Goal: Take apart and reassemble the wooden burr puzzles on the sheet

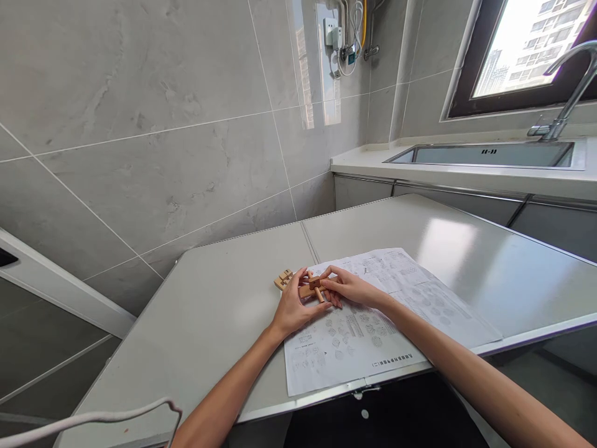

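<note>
Over the left part of a printed diagram sheet, both hands hold a small assembly of crossed wooden puzzle pieces. My left hand is closed around its left side, with thumb and fingers at the ends of a thin round rod. From the right, my right hand pinches the assembly, fingertips near the darker block in its middle. Just beyond my left hand lie several loose notched wooden pieces on the table. Fingers hide parts of the assembly.
The pale folding table has a seam across it. A white cable crosses the lower left corner. Beyond the table stands a counter with a sink and a faucet. A tiled wall borders the far side.
</note>
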